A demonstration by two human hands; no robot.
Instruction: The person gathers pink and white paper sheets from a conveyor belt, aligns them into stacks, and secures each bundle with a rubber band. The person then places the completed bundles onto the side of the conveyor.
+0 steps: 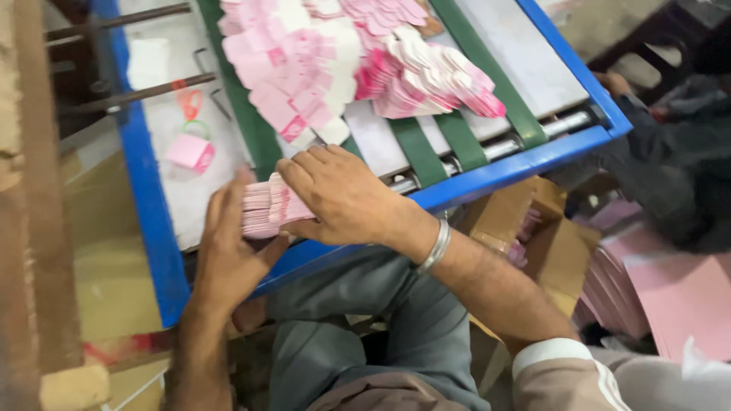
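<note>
Conveyor: green flat belts [417,148] over a blue-framed metal desk [148,198].
Loose heap: pink and white paper tags [304,68] spread on the belts.
Scissors: orange and green handles [190,110], beside a small pink packet [190,152].
Box: brown cardboard carton [560,251].
Sheets: pink paper stack [678,293], right.

There is just one view. The camera sits on the person's head and looks down and a bit forward. It is tilted, so the blue-edged machine table [148,205] runs slanted across the picture. The camera is close: the left hand [228,243] and the right hand [343,199] fill the middle, and the person's own lap shows at the bottom. The far end of the table is cut off at the top. On the right, the view takes in some floor with stacks of pink sheets [670,293].
</note>
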